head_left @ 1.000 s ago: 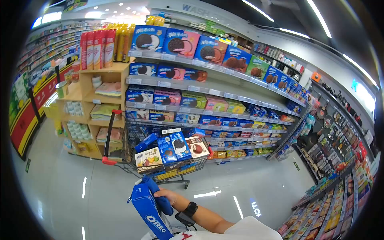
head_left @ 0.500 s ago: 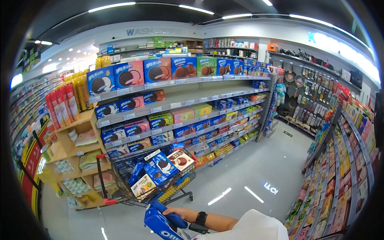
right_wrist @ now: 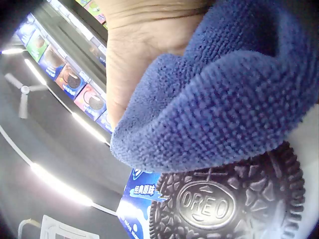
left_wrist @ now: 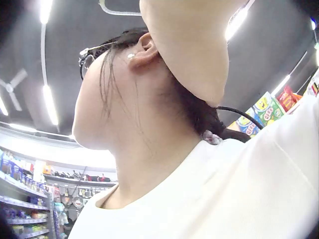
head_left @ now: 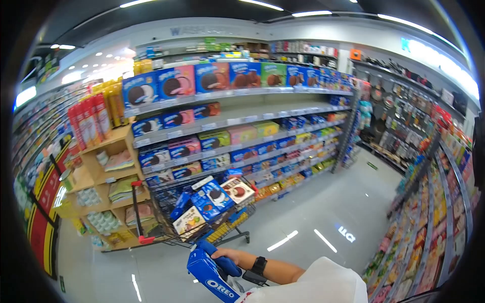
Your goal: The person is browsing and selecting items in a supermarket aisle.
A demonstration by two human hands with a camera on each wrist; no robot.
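My right hand grips a blue terry cloth together with a blue Oreo box, low in front of my body. In the right wrist view the cloth bunches against the palm, and the box's large printed cookie shows just beyond it. My left hand is raised beside my head; its bare skin enters from the top of the left wrist view, and its fingers are out of sight.
A shopping cart with red handle ends stands ahead, loaded with several cookie boxes. Behind it runs a shelf rack of cookies. A wooden stand is at left, snack shelves at right.
The head view has swung upward and to the right, then slightly back. My right hand still holds the cloth and Oreo box in front of me.
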